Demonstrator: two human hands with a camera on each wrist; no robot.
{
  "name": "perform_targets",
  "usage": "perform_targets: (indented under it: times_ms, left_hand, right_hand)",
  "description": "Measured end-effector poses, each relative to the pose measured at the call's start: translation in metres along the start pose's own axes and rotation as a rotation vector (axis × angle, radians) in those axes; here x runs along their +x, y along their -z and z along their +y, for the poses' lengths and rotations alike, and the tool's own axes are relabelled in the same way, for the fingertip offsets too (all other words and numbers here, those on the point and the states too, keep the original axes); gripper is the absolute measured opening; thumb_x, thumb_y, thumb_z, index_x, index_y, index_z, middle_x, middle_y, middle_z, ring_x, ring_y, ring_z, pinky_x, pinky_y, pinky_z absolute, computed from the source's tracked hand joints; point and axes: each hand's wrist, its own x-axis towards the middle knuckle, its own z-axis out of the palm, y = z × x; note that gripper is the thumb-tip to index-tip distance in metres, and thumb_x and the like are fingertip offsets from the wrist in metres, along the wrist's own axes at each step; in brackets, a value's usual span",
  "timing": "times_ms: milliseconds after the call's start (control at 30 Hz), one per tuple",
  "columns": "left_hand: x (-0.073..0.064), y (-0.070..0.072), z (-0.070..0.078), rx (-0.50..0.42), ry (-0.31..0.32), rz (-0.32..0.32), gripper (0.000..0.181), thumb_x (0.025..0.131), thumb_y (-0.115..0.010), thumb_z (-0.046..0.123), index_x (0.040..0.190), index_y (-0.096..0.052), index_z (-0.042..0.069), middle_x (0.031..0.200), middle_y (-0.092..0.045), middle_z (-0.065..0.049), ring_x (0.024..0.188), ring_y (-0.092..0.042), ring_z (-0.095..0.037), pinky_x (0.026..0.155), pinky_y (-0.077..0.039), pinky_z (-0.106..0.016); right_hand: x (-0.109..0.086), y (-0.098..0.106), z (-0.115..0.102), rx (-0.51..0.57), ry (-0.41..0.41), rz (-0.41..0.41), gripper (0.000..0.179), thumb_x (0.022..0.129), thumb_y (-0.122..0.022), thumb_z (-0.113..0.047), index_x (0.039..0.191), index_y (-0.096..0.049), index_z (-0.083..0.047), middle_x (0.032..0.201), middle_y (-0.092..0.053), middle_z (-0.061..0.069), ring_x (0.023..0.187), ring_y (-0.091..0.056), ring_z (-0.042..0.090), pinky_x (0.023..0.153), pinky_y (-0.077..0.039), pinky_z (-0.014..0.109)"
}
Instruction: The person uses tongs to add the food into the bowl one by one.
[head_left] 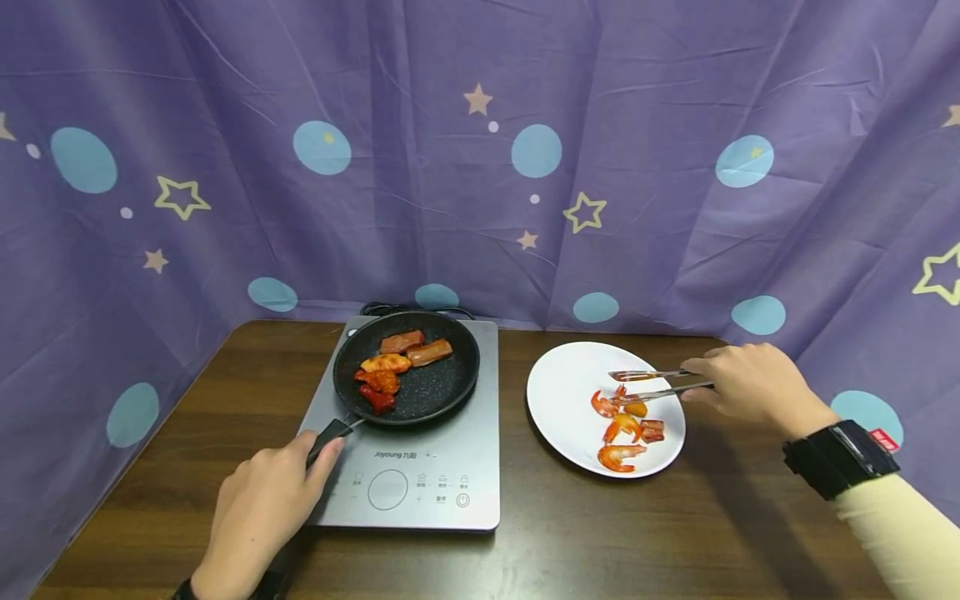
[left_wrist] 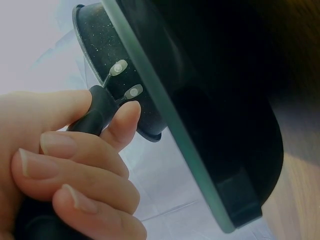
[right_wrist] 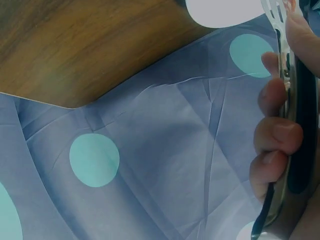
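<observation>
My left hand [head_left: 266, 500] grips the black handle [head_left: 327, 442] of a frying pan [head_left: 442, 392] that sits on an induction cooktop [head_left: 480, 467]. Along the pan's left side lie two brown meat strips [head_left: 429, 352], a yellow-orange piece [head_left: 386, 363], an orange-red piece [head_left: 378, 381] and a dark red piece [head_left: 377, 399]. My right hand [head_left: 750, 385] holds metal tongs [head_left: 663, 393], their arms parted over a white plate [head_left: 562, 400]. One tip overlaps a shrimp [head_left: 604, 405] and a small orange piece [head_left: 636, 409]. More shrimp [head_left: 621, 457] and a brown meat piece [head_left: 652, 431] lie nearer the plate's front.
The brown wooden table [head_left: 570, 533] runs under cooktop and plate. A black cable [head_left: 382, 309] lies coiled behind the cooktop. A purple curtain [head_left: 420, 167] with stars and dots hangs behind the table and down its sides.
</observation>
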Motion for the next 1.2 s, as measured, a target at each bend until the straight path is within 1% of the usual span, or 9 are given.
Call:
perform_targets:
  times_ms: [167, 267, 467, 667, 867, 967, 1100, 1200]
  left_hand:
    - [0.0, 0.0, 0.0, -0.002, -0.001, 0.006, 0.046, 0.107, -0.06, 0.049, 0.109, -0.071, 0.005, 0.062, -0.058, -0.009, 0.049, -0.054, -0.025, 0.041, -0.034, -0.039]
    - [0.0, 0.0, 0.0, -0.003, -0.002, 0.007, 0.046, 0.107, -0.06, 0.049, 0.108, -0.071, 0.005, 0.061, -0.057, -0.009, 0.049, -0.053, -0.025, 0.041, -0.034, -0.039]
    - [0.001, 0.0, 0.0, -0.007, 0.001, -0.016, 0.049, 0.109, -0.057, 0.051, 0.109, -0.07, 0.004, 0.062, -0.058, -0.008, 0.05, -0.052, -0.023, 0.041, -0.034, -0.039]
    - [0.001, 0.0, 0.0, -0.005, 0.008, -0.016, 0.048, 0.108, -0.058, 0.051, 0.11, -0.07, 0.004, 0.061, -0.056, -0.007, 0.049, -0.051, -0.023, 0.041, -0.034, -0.039]
    - [0.0, 0.001, 0.0, -0.003, 0.005, -0.017, 0.048, 0.108, -0.06, 0.049, 0.113, -0.071, 0.003, 0.062, -0.057, -0.008, 0.049, -0.052, -0.023, 0.041, -0.034, -0.039]
    - [0.0, 0.001, 0.0, -0.002, 0.001, -0.01, 0.047, 0.108, -0.059, 0.049, 0.111, -0.071, 0.003, 0.062, -0.057, -0.008, 0.05, -0.051, -0.023, 0.042, -0.034, -0.038]
    - [0.0, 0.001, 0.0, -0.006, -0.001, -0.003, 0.048, 0.108, -0.059, 0.05, 0.111, -0.072, 0.004, 0.065, -0.061, -0.011, 0.05, -0.054, -0.024, 0.042, -0.034, -0.039]
    - [0.001, 0.002, -0.001, -0.008, -0.003, -0.007, 0.051, 0.109, -0.056, 0.052, 0.112, -0.071, 0.003, 0.068, -0.064, -0.013, 0.051, -0.057, -0.026, 0.042, -0.035, -0.04]
  right_hand:
    - [0.001, -0.003, 0.001, 0.0, 0.016, 0.004, 0.03, 0.08, -0.09, -0.038, 0.104, -0.079, -0.024, 0.082, -0.072, -0.006, 0.064, -0.066, 0.025, 0.052, -0.048, 0.049]
    - [0.003, -0.006, -0.001, 0.01, 0.029, 0.0, 0.029, 0.08, -0.091, -0.039, 0.102, -0.078, -0.024, 0.083, -0.072, -0.005, 0.065, -0.068, 0.027, 0.053, -0.049, 0.05]
    - [0.005, -0.011, -0.006, 0.008, 0.029, -0.014, 0.027, 0.082, -0.091, -0.039, 0.101, -0.077, -0.025, 0.084, -0.073, -0.005, 0.067, -0.069, 0.027, 0.053, -0.049, 0.049]
    - [0.008, -0.011, -0.008, 0.013, 0.035, -0.009, 0.026, 0.082, -0.091, -0.037, 0.099, -0.077, -0.024, 0.083, -0.073, -0.005, 0.067, -0.069, 0.026, 0.052, -0.049, 0.049]
    - [0.009, -0.016, -0.008, 0.039, 0.014, -0.023, 0.021, 0.083, -0.09, -0.037, 0.096, -0.078, -0.026, 0.08, -0.071, -0.01, 0.066, -0.067, 0.022, 0.054, -0.05, 0.048]
    - [0.008, -0.018, -0.009, 0.056, 0.001, -0.031, 0.019, 0.084, -0.089, -0.038, 0.096, -0.079, -0.027, 0.079, -0.07, -0.012, 0.064, -0.065, 0.017, 0.054, -0.049, 0.047]
    - [0.008, -0.021, -0.01, 0.075, -0.008, -0.043, 0.017, 0.086, -0.088, -0.039, 0.096, -0.078, -0.028, 0.076, -0.066, -0.014, 0.06, -0.058, 0.013, 0.052, -0.047, 0.044]
    - [0.007, -0.023, -0.011, 0.08, -0.012, -0.041, 0.017, 0.086, -0.088, -0.039, 0.095, -0.079, -0.027, 0.075, -0.065, -0.014, 0.06, -0.058, 0.013, 0.051, -0.046, 0.044]
